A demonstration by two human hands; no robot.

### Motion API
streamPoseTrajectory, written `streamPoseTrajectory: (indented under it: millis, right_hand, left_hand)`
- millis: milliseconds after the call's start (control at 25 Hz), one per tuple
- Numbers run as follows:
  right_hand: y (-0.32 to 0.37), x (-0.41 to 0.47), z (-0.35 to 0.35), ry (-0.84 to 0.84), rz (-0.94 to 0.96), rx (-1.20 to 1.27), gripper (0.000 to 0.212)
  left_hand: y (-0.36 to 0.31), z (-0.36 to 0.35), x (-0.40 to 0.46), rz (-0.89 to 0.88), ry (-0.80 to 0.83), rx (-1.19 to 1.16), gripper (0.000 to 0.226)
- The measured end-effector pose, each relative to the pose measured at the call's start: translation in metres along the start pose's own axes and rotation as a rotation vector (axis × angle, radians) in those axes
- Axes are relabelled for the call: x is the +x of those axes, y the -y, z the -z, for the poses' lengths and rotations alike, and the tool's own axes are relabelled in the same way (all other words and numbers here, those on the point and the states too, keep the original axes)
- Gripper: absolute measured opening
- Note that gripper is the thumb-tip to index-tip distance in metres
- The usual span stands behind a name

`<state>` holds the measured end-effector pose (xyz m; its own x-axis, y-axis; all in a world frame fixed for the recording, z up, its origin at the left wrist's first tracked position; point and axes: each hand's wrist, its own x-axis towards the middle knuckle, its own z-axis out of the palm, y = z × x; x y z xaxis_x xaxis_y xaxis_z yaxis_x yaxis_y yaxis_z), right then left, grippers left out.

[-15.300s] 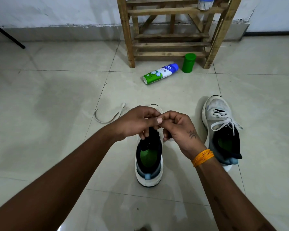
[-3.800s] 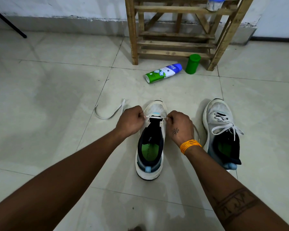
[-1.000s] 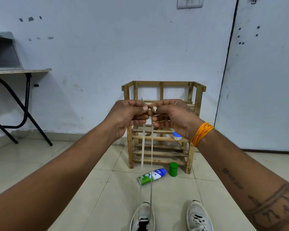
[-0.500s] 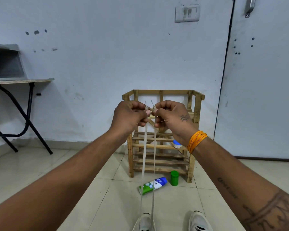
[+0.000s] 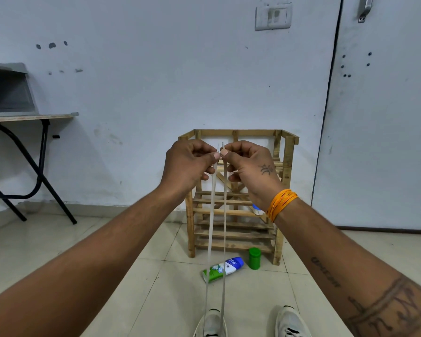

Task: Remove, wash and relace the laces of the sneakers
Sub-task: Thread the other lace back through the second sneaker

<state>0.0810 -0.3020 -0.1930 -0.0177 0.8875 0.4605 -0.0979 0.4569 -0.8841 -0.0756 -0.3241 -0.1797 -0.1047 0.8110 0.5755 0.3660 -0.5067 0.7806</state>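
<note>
Both ends of a white lace (image 5: 224, 227) are raised at chest height, side by side. My left hand (image 5: 187, 164) pinches the left end and my right hand (image 5: 248, 164) pinches the right end, tips level and nearly touching. The two strands run taut straight down to the toe of a white sneaker (image 5: 210, 324) at the bottom edge of the view. A second white sneaker (image 5: 289, 322), with its lace still in, stands to the right of it. Only the toes of both shoes show.
A wooden slatted rack (image 5: 236, 190) stands against the wall ahead. In front of it a green and blue bottle (image 5: 223, 268) lies on the tiled floor beside an upright green cap (image 5: 254, 257). A folding table (image 5: 22, 142) is at left, a door (image 5: 379, 117) at right.
Since a second ago the view has tilted up slightly and the hands have stayed raised, holding the lace ends level. Earlier the hands were down at the sneaker, threading the lace.
</note>
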Motion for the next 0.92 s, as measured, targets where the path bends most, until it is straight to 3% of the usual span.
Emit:
streamPoseTrajectory:
  millis: [440, 720, 920]
  right_hand:
    - [-0.037, -0.009, 0.002, -0.022, -0.069, -0.013, 0.007]
    - [-0.151, -0.057, 0.003, 0.003, -0.239, -0.028, 0.011]
    - [-0.259, -0.116, 0.010, -0.005, -0.463, -0.089, 0.010]
  left_hand:
    - [0.031, 0.008, -0.009, 0.056, -0.054, 0.065, 0.002]
    - [0.164, 0.001, -0.064, 0.197, -0.014, 0.254, 0.007]
    - [0.275, -0.007, -0.135, 0.368, 0.082, 0.434, 0.012]
